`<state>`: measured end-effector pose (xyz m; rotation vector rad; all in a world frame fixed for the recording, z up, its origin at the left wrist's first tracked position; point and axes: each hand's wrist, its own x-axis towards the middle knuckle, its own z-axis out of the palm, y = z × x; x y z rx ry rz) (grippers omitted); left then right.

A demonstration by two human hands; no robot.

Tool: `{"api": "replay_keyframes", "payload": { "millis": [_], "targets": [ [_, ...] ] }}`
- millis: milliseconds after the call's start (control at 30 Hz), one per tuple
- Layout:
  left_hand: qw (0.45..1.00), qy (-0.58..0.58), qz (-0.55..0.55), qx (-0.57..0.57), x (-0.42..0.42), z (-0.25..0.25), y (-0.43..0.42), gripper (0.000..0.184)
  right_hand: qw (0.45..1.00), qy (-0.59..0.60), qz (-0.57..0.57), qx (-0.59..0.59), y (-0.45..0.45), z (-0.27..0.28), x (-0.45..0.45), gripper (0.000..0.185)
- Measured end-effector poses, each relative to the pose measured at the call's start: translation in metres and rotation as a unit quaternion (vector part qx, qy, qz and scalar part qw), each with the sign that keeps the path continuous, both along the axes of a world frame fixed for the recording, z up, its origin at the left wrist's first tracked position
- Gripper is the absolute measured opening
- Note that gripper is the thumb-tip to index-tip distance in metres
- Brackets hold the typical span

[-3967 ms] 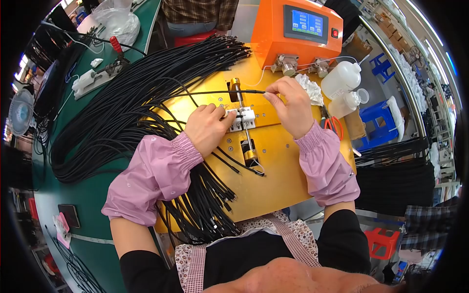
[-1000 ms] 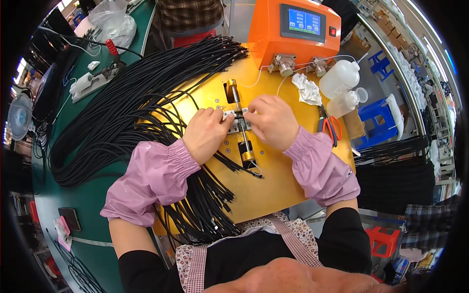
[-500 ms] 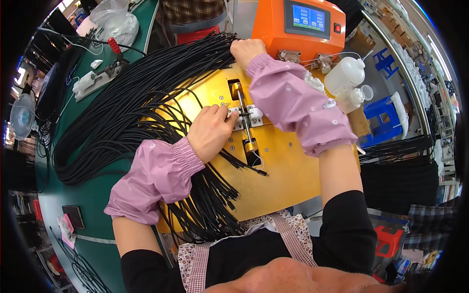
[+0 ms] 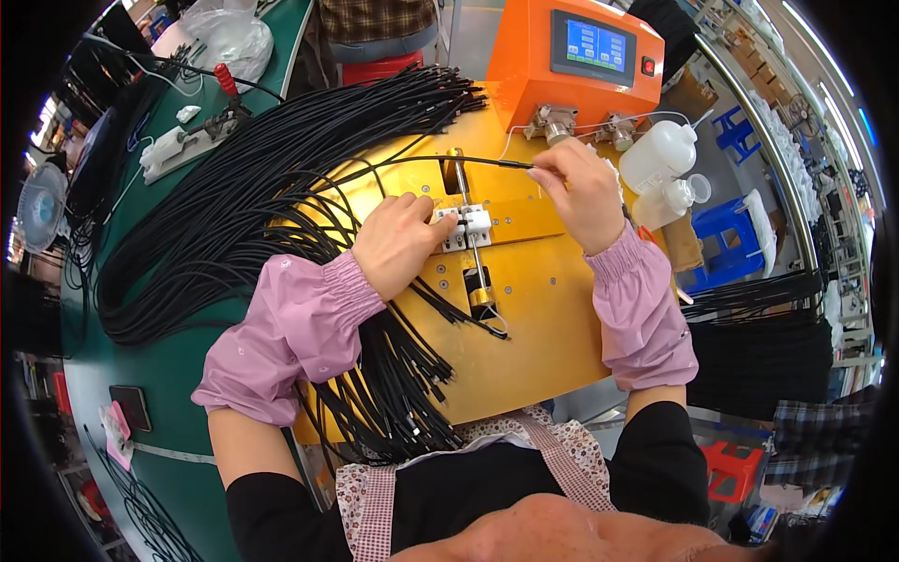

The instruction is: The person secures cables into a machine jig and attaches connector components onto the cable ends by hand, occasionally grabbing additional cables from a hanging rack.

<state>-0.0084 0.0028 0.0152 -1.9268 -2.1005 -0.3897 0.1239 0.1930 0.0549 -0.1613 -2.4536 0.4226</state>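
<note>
My right hand [image 4: 582, 187] pinches the end of a black cable [image 4: 482, 161], which stretches left from the fingertips above the gold plate [image 4: 552, 323] to the bundle. Just beyond that hand is a metal connector [image 4: 554, 125] on the front of the orange machine [image 4: 524, 66]. My left hand [image 4: 398, 245] rests over the plate with its fingers curled together. Its thumb touches the white fixture block [image 4: 461, 225]; what lies under the fingers, if anything, is hidden. A large bundle of black cables [image 4: 225, 197] loops left of and beneath my left forearm.
White plastic bottles [image 4: 660, 155] stand right of the plate. A toggle clamp with a red handle [image 4: 225, 80] sits on the green table [image 4: 178, 393], with a phone [image 4: 130, 408] nearer me. Across the table a person in plaid [image 4: 375, 23] sits on a red stool.
My right hand has come away from the far ends of the bundle, toward me and right, drawing one cable out with it. My left hand stays at the fixture.
</note>
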Motion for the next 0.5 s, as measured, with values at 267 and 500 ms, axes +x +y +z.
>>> {"api": "replay_keyframes", "payload": {
  "millis": [267, 500],
  "targets": [
    [0.969, -0.176, -0.094, -0.143, -0.013, 0.034, -0.011, 0.016, 0.948, 0.079, -0.050, -0.304, 0.002, -0.035, -0.013, 0.006],
    [0.945, -0.298, -0.128, -0.051, 0.002, 0.038, -0.012, 0.016, 0.960, -0.084, 0.122, -0.239, -0.024, -0.050, -0.009, 0.009]
  ]
}}
